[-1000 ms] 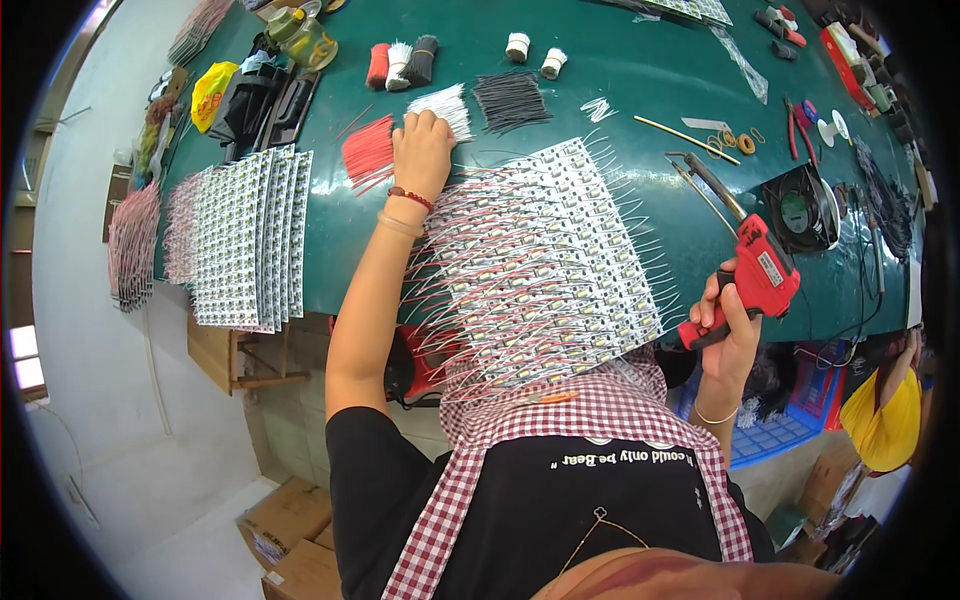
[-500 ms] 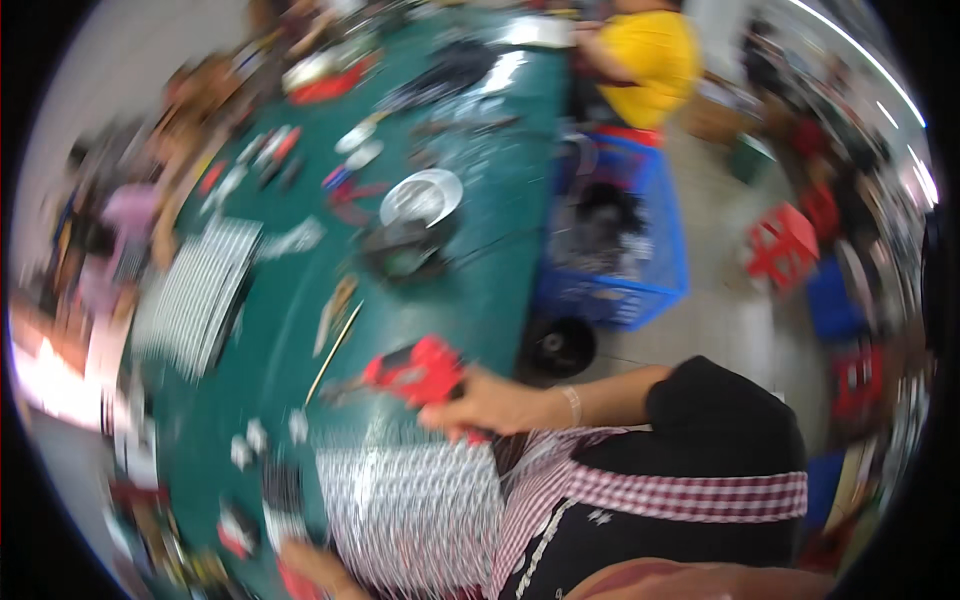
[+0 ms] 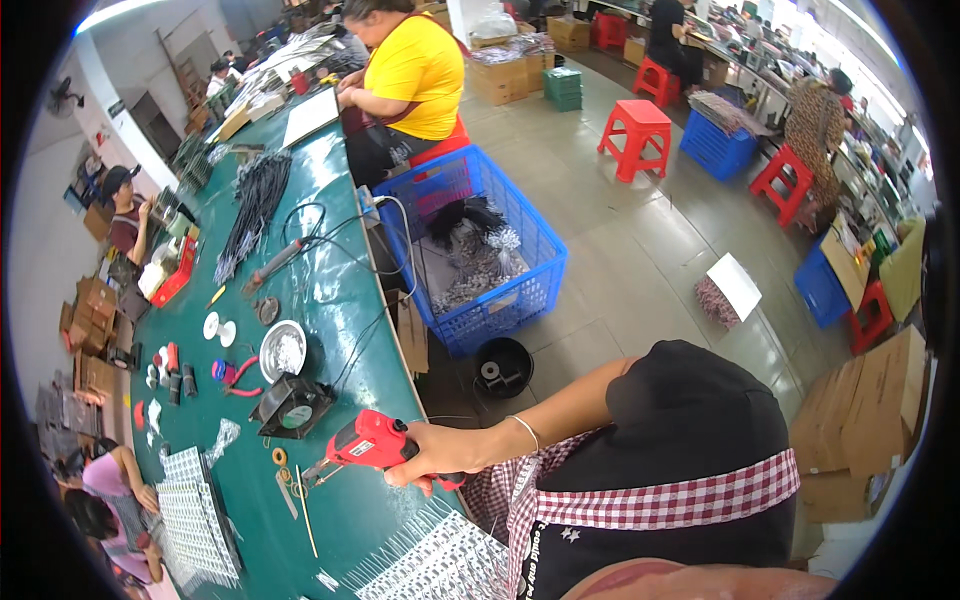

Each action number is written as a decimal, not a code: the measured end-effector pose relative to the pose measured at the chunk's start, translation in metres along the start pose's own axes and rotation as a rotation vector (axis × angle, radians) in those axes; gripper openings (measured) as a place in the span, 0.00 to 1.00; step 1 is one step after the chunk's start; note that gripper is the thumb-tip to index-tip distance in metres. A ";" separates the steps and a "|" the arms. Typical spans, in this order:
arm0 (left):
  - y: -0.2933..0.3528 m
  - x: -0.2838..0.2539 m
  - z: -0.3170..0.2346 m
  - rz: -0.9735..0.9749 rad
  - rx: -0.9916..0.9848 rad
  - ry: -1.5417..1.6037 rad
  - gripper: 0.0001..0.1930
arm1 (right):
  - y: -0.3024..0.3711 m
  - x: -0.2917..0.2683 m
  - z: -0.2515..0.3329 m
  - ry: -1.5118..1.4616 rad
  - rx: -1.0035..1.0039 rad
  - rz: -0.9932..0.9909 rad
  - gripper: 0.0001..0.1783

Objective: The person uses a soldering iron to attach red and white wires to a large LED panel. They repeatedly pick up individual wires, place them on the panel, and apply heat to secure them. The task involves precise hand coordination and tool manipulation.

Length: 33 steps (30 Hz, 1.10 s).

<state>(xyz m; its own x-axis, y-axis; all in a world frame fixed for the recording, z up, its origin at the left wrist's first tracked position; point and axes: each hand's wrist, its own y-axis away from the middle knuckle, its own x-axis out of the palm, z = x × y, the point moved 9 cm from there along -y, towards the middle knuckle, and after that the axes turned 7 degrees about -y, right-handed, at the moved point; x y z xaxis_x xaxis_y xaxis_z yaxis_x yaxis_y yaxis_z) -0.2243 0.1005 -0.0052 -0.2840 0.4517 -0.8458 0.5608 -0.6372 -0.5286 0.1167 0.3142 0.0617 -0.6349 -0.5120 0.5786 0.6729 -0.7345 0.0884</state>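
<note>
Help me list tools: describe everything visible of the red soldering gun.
The soldering gun has a red, plastic-looking body with black parts and a thin metal front end. The right hand grips its handle. Held over the green table, it points left in the picture, slightly down. Tip contact is unclear.

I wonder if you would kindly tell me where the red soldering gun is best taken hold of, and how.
Probably by the soldering gun's handle, from the checked apron's side, wrapped round as the right hand does: the handle end lies nearest the apron, while the slim metal tip points away and might be hot.
</note>
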 end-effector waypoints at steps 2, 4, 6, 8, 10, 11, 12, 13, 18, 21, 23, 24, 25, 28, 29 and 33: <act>-0.006 0.000 -0.006 0.010 0.008 0.022 0.11 | 0.002 0.000 0.005 -0.019 -0.028 0.009 0.12; -0.010 0.001 -0.010 0.025 0.009 0.052 0.12 | 0.004 -0.001 0.006 -0.019 -0.043 0.010 0.12; -0.014 0.001 -0.014 0.041 0.008 0.079 0.13 | 0.005 -0.002 0.006 -0.005 -0.053 0.012 0.12; -0.015 0.000 -0.015 0.053 -0.001 0.101 0.13 | 0.007 0.001 0.006 0.005 -0.047 0.016 0.12; -0.019 0.000 -0.018 0.071 -0.011 0.137 0.14 | 0.008 0.008 0.013 0.011 -0.056 0.017 0.13; -0.022 -0.002 -0.019 0.077 -0.016 0.159 0.14 | 0.008 0.011 0.016 0.010 -0.062 0.017 0.13; -0.021 -0.004 -0.020 0.081 -0.029 0.184 0.15 | 0.010 0.014 0.018 0.012 -0.069 0.021 0.14; -0.021 -0.006 -0.022 0.089 -0.042 0.215 0.15 | 0.011 0.015 0.019 0.013 -0.074 0.029 0.14; -0.012 -0.029 -0.019 0.149 -0.164 0.419 0.17 | 0.010 0.029 0.020 0.042 -0.040 0.101 0.12; 0.011 -0.049 -0.008 0.244 -0.333 0.641 0.18 | 0.009 0.047 0.008 0.063 0.027 0.148 0.13; 0.037 -0.060 0.003 0.329 -0.489 0.782 0.18 | 0.009 0.059 0.007 0.136 0.072 0.176 0.14; 0.054 -0.067 0.010 0.393 -0.549 0.829 0.19 | 0.009 0.070 -0.004 0.166 0.102 0.216 0.15; 0.067 -0.070 0.002 0.467 -0.557 0.869 0.19 | 0.010 0.074 -0.012 0.155 0.102 0.240 0.16; 0.073 -0.119 -0.104 0.507 -0.160 0.911 0.12 | 0.010 0.095 -0.044 0.151 0.127 0.323 0.18; 0.085 -0.108 -0.117 0.556 -0.118 0.896 0.09 | 0.014 0.101 -0.049 0.140 0.137 0.372 0.19; 0.087 -0.128 -0.173 0.485 -0.272 1.113 0.10 | 0.022 0.120 -0.058 0.248 0.171 0.464 0.18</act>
<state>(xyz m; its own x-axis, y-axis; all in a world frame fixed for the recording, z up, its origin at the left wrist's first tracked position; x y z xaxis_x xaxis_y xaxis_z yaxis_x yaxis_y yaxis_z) -0.0049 0.0951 0.0694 0.7364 0.5739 -0.3582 0.6038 -0.7964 -0.0345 0.0329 0.2107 0.0861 -0.3137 -0.8693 0.3819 0.9422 -0.3348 0.0119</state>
